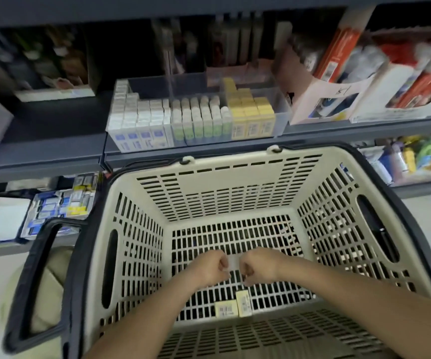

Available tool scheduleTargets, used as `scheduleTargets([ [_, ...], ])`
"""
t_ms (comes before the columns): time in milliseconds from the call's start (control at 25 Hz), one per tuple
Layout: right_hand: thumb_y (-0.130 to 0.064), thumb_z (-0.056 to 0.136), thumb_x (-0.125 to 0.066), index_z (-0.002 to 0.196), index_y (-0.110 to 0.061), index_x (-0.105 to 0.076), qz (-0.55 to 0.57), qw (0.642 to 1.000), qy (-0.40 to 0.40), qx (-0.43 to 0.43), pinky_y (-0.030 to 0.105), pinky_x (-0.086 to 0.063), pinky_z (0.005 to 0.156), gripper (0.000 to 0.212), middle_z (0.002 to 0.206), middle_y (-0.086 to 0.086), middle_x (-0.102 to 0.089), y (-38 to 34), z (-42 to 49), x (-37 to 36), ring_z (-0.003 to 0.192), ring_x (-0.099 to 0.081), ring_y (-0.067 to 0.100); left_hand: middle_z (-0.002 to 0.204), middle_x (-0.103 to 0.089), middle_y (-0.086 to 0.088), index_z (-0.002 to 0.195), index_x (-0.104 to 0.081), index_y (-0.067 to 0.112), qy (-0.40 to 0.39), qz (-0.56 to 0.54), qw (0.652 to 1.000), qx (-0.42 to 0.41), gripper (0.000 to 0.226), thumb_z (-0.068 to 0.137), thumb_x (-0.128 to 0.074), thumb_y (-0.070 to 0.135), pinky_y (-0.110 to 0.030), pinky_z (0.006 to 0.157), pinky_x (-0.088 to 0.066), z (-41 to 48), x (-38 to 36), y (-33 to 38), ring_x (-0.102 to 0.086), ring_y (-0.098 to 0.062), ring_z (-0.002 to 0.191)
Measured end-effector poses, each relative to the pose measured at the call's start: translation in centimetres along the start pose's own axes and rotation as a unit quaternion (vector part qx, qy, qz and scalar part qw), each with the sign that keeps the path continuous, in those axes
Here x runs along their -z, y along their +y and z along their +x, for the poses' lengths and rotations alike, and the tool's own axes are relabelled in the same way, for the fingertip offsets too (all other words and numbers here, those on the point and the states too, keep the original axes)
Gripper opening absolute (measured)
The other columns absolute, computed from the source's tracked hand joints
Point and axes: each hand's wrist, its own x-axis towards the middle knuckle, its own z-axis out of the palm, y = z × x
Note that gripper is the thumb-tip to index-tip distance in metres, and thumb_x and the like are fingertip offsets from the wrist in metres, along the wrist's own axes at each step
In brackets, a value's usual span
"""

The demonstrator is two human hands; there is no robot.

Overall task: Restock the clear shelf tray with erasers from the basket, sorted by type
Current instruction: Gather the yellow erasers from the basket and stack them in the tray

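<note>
Both hands were down inside the beige basket [235, 177], close together over the slotted floor. The left hand [213, 266] and the right hand [257, 266] each had their fingers curled in, and between them they pinched a small pale item [233, 263], one hand at each end. Motion blur made it impossible to tell what the item was.

Near the person, on the basket floor just below the hands, lay two yellow erasers [226, 309] side by side, touching, with barcode labels facing up. A black handle [35, 281] hung out from the basket's left side.

Beyond the far rim of the basket, the clear tray [281, 107] sat on the grey shelf [53, 141]. It held three groups standing in rows: white-and-blue erasers [136, 117] on the left, white-and-green erasers [198, 117] in the middle, and yellow boxed erasers [250, 112] on the right. The far part of the tray behind the left and middle groups was unfilled.

To the right of the tray stood cardboard display boxes [325, 99] with blurred goods, and on a lower shelf to the left lay a tray of blue-and-yellow packets [59, 206].
</note>
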Motion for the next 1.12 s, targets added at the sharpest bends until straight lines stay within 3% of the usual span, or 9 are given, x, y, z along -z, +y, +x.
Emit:
scheduleTargets([
  [240, -0.023, 0.084, -0.066, 0.126, -0.019, -0.054, 0.012, 0.997, -0.069, 0.032, 0.030, -0.046, 0.085, 0.044, 0.117, 0.003, -0.059, 0.0, 0.2, -2.4, 0.102, -0.056, 0.021, 0.101, -0.066, 0.003, 0.106, -0.068, 0.018, -0.224, 0.042, 0.974, 0.000, 0.027, 0.080, -0.071, 0.028, -0.024, 0.069, -0.050, -0.2, -1.3, 0.0, -0.059, -0.010, 0.083],
  [400, -0.018, 0.082, -0.067, 0.112, -0.017, -0.057, 0.043, 0.997, -0.059, 0.038, 0.028, -0.045, 0.078, 0.031, 0.111, 0.004, -0.060, -0.1, 0.4, -3.1, 0.096, -0.057, 0.019, 0.115, -0.063, -0.001, 0.112, -0.065, 0.017, -0.230, 0.121, 0.966, -0.010, 0.037, 0.078, -0.074, 0.027, -0.032, 0.090, -0.048, -0.4, -2.3, 0.3, -0.058, -0.020, 0.104],
  [560, -0.017, 0.083, -0.067, 0.108, -0.015, -0.058, 0.078, 0.994, -0.077, 0.022, 0.026, -0.047, 0.079, 0.026, 0.110, 0.005, -0.066, 0.0, 0.7, -3.1, 0.095, -0.062, 0.018, 0.114, -0.061, -0.001, 0.113, -0.063, 0.016, -0.242, 0.111, 0.964, -0.003, 0.035, 0.079, -0.072, 0.024, -0.028, 0.085, -0.047, -0.6, -2.0, 0.6, -0.055, -0.016, 0.095],
  [680, -0.016, 0.085, -0.065, 0.107, -0.017, -0.061, 0.130, 0.990, -0.053, 0.020, 0.021, -0.048, 0.083, 0.023, 0.104, -0.003, -0.067, 0.7, 0.4, -0.7, 0.090, -0.064, 0.010, 0.099, -0.059, 0.003, 0.112, -0.060, 0.016, -0.205, 0.011, 0.979, 0.012, 0.029, 0.085, -0.066, 0.023, -0.018, 0.062, -0.047, -0.8, 0.7, 1.3, -0.053, -0.006, 0.076],
  [800, -0.012, 0.084, -0.065, 0.098, -0.017, -0.063, 0.193, 0.981, -0.001, 0.031, 0.017, -0.050, 0.078, 0.016, 0.097, -0.002, -0.067, 1.4, -0.5, 2.7, 0.087, -0.065, 0.010, 0.094, -0.061, -0.002, 0.098, -0.058, 0.017, -0.151, -0.082, 0.985, 0.010, 0.012, 0.087, -0.063, 0.016, -0.016, 0.055, -0.048, -1.4, 4.0, 2.4, -0.056, -0.005, 0.069],
  [960, -0.005, 0.081, -0.068, 0.091, -0.018, -0.064, 0.266, 0.958, 0.086, 0.064, 0.016, -0.051, 0.073, 0.016, 0.085, 0.000, -0.066, 1.7, -2.9, 7.1, 0.075, -0.062, 0.009, 0.099, -0.063, -0.006, 0.099, -0.056, 0.014, -0.057, -0.112, 0.990, -0.059, 0.016, 0.086, -0.064, 0.009, -0.024, 0.069, -0.052, -2.9, 8.1, 5.2, -0.059, -0.011, 0.077],
  [1120, 0.000, 0.080, -0.067, 0.092, -0.016, -0.064, 0.312, 0.932, 0.156, 0.102, 0.015, -0.051, 0.073, 0.020, 0.083, -0.002, -0.065, 1.0, -5.9, 11.2, 0.071, -0.062, 0.002, 0.098, -0.064, 0.002, 0.101, -0.061, 0.017, 0.073, -0.127, 0.976, -0.160, 0.021, 0.083, -0.067, 0.011, -0.023, 0.083, -0.052, -4.9, 12.1, 8.3, -0.061, -0.012, 0.089],
])
